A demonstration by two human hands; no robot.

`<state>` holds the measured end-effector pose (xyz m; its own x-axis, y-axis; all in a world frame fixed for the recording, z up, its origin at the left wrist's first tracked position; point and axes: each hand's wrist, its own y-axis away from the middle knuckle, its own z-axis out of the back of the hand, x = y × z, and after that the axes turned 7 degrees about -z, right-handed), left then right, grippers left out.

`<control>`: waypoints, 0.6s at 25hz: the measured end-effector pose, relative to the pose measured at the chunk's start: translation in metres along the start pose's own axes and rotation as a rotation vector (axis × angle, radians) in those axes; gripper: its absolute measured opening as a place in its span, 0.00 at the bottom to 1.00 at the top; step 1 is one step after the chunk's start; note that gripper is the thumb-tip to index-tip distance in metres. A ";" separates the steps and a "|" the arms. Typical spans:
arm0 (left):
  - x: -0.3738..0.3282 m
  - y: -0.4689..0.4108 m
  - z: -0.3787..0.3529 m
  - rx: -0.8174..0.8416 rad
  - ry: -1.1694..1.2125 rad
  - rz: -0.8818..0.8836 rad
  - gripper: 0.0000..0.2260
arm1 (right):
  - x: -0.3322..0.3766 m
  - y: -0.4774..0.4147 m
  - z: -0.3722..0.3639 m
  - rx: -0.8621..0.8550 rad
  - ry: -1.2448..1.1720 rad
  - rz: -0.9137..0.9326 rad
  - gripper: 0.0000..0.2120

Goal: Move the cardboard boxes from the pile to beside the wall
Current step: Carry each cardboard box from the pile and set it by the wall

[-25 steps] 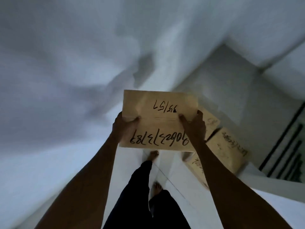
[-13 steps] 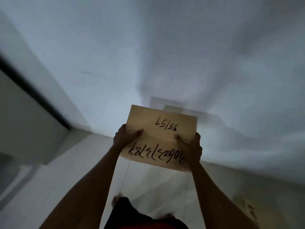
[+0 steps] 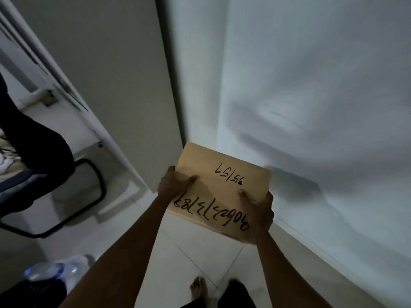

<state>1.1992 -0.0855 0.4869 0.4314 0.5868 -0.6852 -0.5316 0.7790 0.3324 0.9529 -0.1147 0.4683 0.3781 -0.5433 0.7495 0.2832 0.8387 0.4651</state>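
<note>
I hold one flat cardboard box (image 3: 222, 185) in the air in front of me, black handwritten numbers on its top face. My left hand (image 3: 172, 185) grips its left edge with the thumb on top. My right hand (image 3: 258, 210) grips its near right corner the same way. The box hangs above the white tiled floor (image 3: 195, 247), close to the foot of a white wall (image 3: 311, 107) on the right. No other boxes show in this view.
A grey door panel (image 3: 106, 74) stands at the left of the wall's corner. A black chair frame (image 3: 97, 192) with dark fabric sits on the left. Plastic water bottles (image 3: 53, 270) lie at the lower left. My bare foot (image 3: 199, 290) is on the tiles below.
My view has swung left, away from the pile of boxes, toward the wall corner and door. Both hands keep the same grip on the box, which now tilts slightly.
</note>
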 end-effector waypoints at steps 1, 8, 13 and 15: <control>0.004 -0.016 0.009 0.002 -0.011 0.004 0.40 | 0.004 -0.003 -0.017 0.005 0.001 -0.008 0.38; 0.031 -0.185 0.024 0.061 -0.113 -0.024 0.38 | 0.033 -0.084 -0.163 -0.058 0.000 -0.178 0.36; 0.094 -0.334 -0.023 0.148 -0.112 -0.018 0.36 | 0.009 -0.178 -0.287 -0.109 0.014 -0.213 0.39; 0.128 -0.392 -0.052 0.148 -0.112 -0.037 0.34 | -0.016 -0.223 -0.338 -0.138 0.029 -0.238 0.39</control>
<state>1.4247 -0.3275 0.2349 0.5319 0.5716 -0.6248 -0.4046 0.8197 0.4054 1.1813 -0.3059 0.1935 0.3107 -0.7271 0.6123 0.4841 0.6754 0.5564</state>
